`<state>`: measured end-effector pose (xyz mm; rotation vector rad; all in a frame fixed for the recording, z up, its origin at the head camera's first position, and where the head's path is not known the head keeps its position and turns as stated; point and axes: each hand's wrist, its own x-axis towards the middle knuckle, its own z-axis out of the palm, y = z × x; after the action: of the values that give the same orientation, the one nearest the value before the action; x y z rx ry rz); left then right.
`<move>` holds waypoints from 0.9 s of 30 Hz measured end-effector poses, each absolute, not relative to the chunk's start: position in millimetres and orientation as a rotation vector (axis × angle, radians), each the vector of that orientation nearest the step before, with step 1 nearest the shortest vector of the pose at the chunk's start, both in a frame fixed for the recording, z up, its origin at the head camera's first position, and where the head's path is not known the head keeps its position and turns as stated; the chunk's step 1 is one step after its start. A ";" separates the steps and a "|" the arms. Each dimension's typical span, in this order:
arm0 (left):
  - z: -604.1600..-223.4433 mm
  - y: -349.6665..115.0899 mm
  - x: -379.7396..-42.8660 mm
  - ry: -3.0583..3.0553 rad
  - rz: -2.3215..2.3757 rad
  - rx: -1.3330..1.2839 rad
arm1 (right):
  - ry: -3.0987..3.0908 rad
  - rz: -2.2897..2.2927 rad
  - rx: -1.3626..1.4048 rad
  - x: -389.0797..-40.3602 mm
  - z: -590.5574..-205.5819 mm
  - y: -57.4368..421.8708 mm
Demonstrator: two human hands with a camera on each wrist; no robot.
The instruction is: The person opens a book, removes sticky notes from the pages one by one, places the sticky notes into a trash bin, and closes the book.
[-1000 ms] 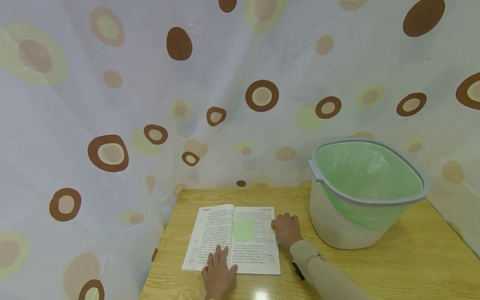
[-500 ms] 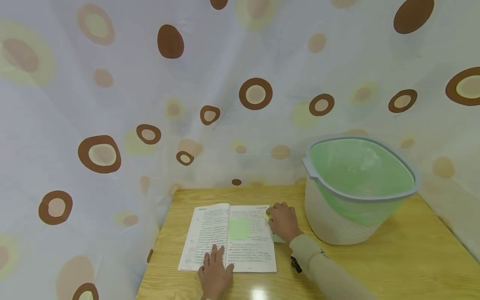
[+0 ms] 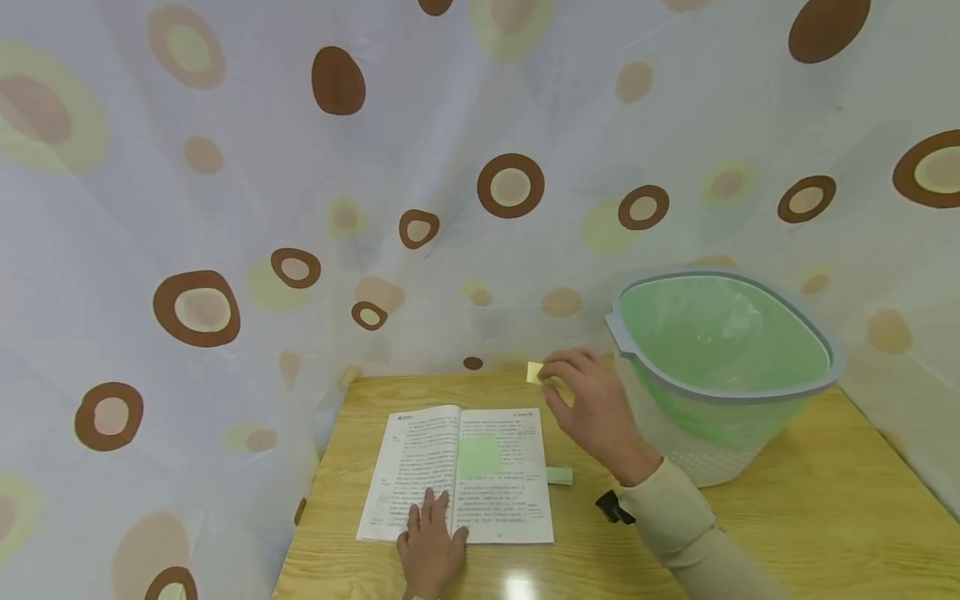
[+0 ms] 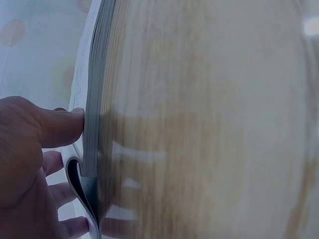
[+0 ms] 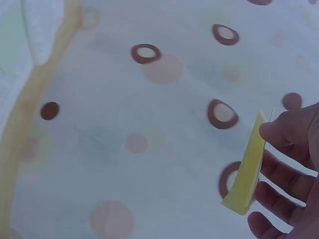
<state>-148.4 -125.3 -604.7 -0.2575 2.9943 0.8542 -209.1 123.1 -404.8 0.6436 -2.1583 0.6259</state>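
Observation:
An open book (image 3: 498,512) lies on the table with a pale green sticky note (image 3: 480,457) on its right page. My left hand (image 3: 432,546) rests spread over the lower part of the book, near the spine; in the left wrist view its thumb (image 4: 65,127) lies at the edge of the page block. Beyond the book's right side, my right hand (image 3: 600,417) is raised and pinches a small yellow sticky note (image 5: 244,174) between thumb and fingers. A green paper slip (image 3: 559,476) sits against the book's right edge.
To the right stands a white basket (image 3: 678,446) with a grey rim and a green lining. The wooden table (image 3: 787,533) meets a dotted curtain (image 3: 450,275) at the back and left. A black strap (image 3: 615,507) shows at my right wrist.
My right hand has risen from the book's right edge, bringing the yellow sticky note up with it. The green slip beside the book is now uncovered. My left hand stays on the book.

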 end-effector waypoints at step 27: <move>-607.2 -126.7 -148.2 3.005 0.841 -0.254 | -2.023 0.718 -0.074 -170.4 -357.9 256.4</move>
<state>-148.2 -126.7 -607.2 -0.2540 3.0055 0.8406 -170.4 256.4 -357.9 -0.0736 -2.0228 0.7184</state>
